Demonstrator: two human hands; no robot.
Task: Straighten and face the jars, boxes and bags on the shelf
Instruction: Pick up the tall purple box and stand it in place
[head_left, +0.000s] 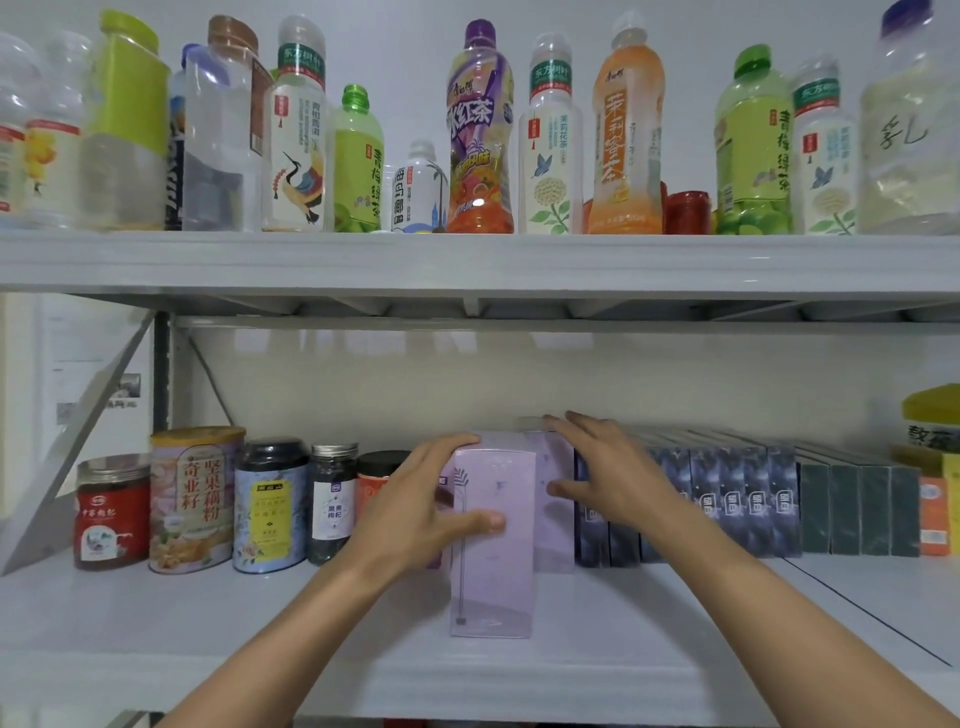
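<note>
Plainly, the left hand (415, 499) grips a pale lilac box (493, 540) pulled near the shelf (208, 613) edge, thumb on its face; the right hand (608, 473), fingers spread, steadies the second lilac box (553, 499) behind. Slide it back flush, face forward. Leftward, a tall canister (192, 499) reads 奇亚籽 坚果藕粉; a dark jar (332, 504) reads 黑果枸杞.

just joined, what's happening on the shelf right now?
A person is tidying the lower shelf. The left hand grips a pale purple box that stands forward of the row, thumb across its front and fingers over its top. The right hand rests with fairly straight fingers on the next purple box behind it. Jars stand to the left and dark boxes to the right. Bottles fill the upper shelf.
</note>
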